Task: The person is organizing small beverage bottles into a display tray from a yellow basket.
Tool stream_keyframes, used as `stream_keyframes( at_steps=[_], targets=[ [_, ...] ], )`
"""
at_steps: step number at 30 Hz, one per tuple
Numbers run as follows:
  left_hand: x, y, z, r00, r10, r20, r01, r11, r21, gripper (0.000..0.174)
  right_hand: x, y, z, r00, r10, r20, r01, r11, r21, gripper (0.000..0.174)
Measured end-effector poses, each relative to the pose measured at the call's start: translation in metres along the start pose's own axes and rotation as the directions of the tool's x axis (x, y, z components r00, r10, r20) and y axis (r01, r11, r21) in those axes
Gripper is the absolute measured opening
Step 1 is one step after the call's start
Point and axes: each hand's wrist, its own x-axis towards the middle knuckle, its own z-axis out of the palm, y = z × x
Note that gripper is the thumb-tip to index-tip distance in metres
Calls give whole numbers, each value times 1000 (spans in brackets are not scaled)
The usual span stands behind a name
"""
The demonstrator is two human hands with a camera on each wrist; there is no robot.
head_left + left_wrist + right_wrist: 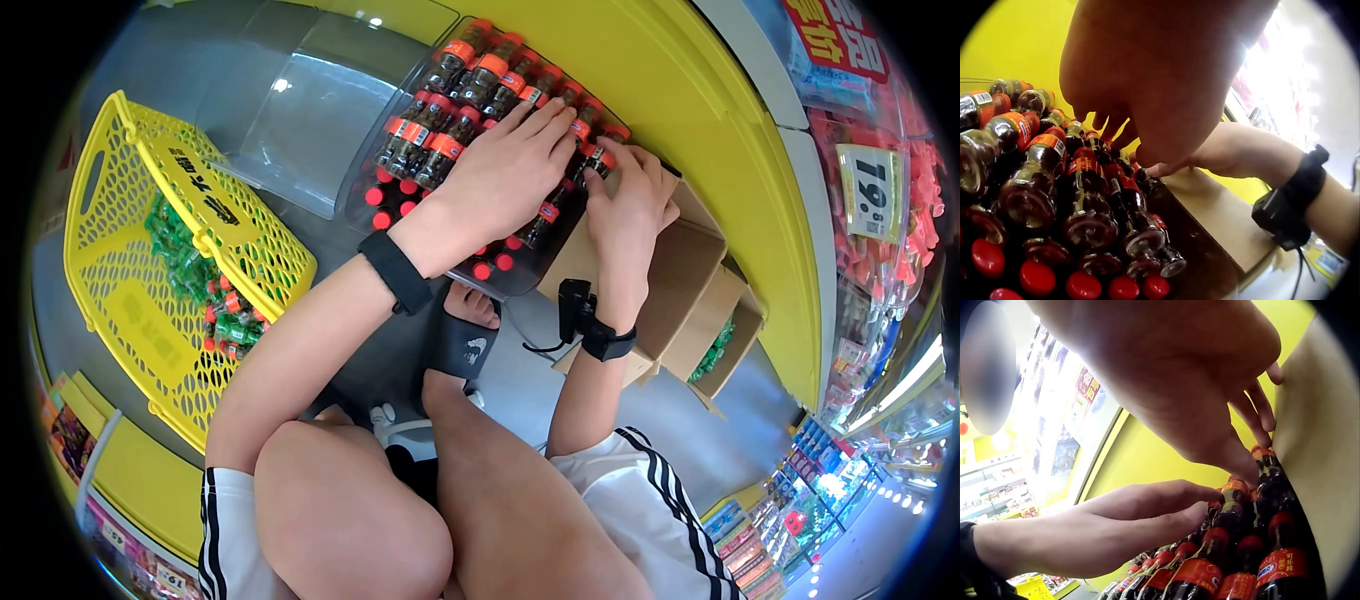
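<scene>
Small dark bottles (443, 148) with red caps and orange labels lie in rows in a clear plastic bin (350, 197), with more red caps showing below them. My left hand (515, 175) rests on the upper rows, its fingers extended. At the bin's right end, my right hand (630, 210) pinches a bottle (598, 160) between thumb and fingers. In the right wrist view, the fingers of my right hand (1191, 381) are at a bottle's cap and label (1262, 452), beside my flat left hand (1129, 519). Bottle bases (1090, 228) face the left wrist camera.
A yellow basket (125, 255) holding green and red-capped items stands at the left. Open cardboard boxes (688, 262) are right of the bin, one with green items (712, 350). A yellow panel (700, 100) runs behind; stocked shelves stand at the right.
</scene>
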Motion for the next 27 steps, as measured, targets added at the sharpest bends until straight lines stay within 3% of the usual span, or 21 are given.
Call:
stream_keyframes(
  at_steps=[4,10,12,15,17,19,22,27],
  targets=[
    [6,4,5,998,68,13,-67,997,-26,56,0,4,3,1000,9,-16,-9,1000,-3,54],
    [5,11,8,997,51,59,-40,984,-176,68,0,7,6,999,17,-34,-17,1000,10,58],
    [4,9,8,997,67,26,-62,984,-166,65,-1,6,4,999,18,-40,-17,1000,15,59],
    [3,7,11,997,72,-3,-71,981,-180,64,-2,3,2,999,-9,-38,12,998,63,57],
    [2,8,11,998,66,1,-64,976,-206,65,-3,4,3,993,-115,1,115,991,64,56],
    [0,10,7,997,-58,55,74,933,-353,68,-3,1,4,994,-105,-4,105,993,60,55],
    [2,6,0,1000,0,19,8,906,-423,65,-3,1,5,997,-80,-8,80,995,66,52],
    [4,15,-2,975,-221,-1,218,964,-153,70,-2,0,5,998,-61,-10,61,996,60,46]
  ],
)
